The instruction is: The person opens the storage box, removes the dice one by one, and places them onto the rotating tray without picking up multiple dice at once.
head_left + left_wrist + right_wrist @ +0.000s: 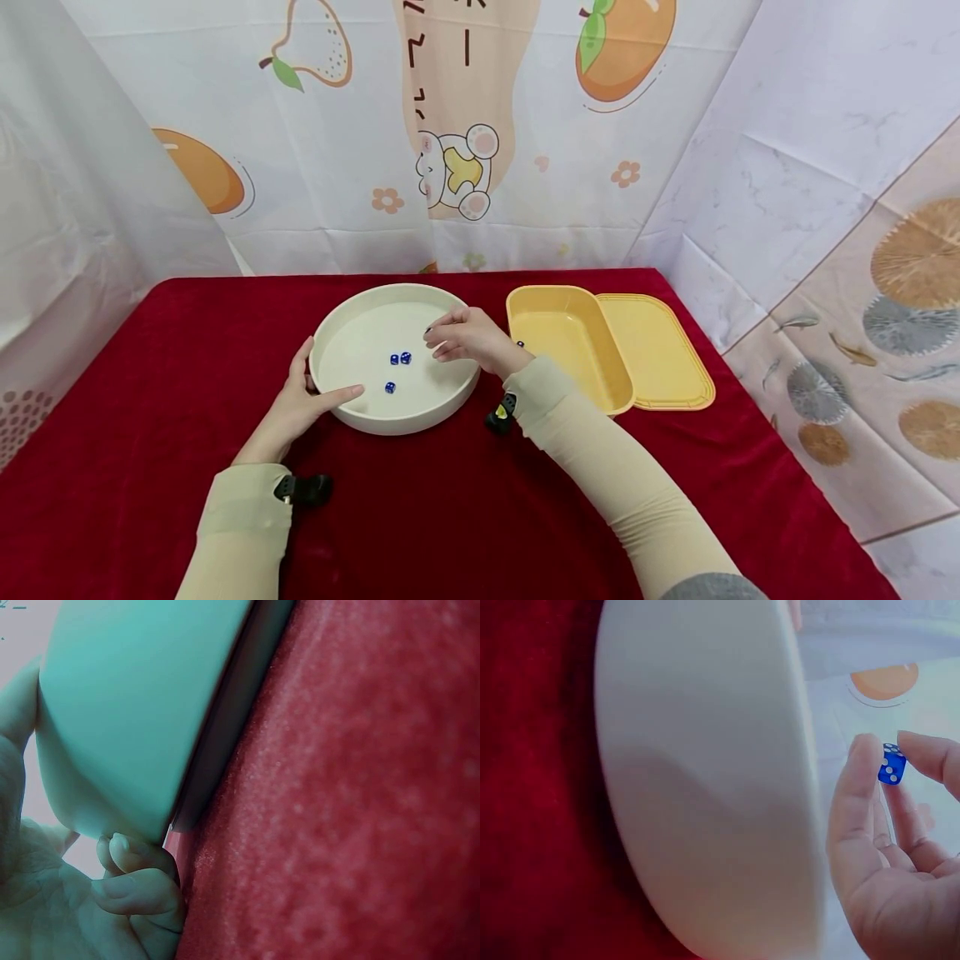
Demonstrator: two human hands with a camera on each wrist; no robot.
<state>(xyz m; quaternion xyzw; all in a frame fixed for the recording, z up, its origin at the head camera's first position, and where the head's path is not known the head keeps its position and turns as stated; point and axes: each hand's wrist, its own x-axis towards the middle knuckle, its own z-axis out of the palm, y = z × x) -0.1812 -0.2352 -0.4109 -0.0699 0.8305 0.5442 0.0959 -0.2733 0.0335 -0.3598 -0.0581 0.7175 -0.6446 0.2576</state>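
Observation:
A round white tray (360,325) lies on the red cloth, with three blue dice (390,387) inside it. My left hand (294,408) grips its left side, thumb over the rim; in the left wrist view the fingers (139,892) curl against the outer wall. Above the tray's right part, my right hand (472,337) pinches another blue die (891,765) between thumb and fingertip, white pips showing. That forearm passes in front of a yellow box (618,379), where one more die (521,343) shows near the left wall.
A yellow lid (660,350) lies flat, right beside the box. Red cloth (420,517) covers the table up to its back edge. Behind it hangs a printed white curtain (322,167), and another curtain (817,150) closes off the right side.

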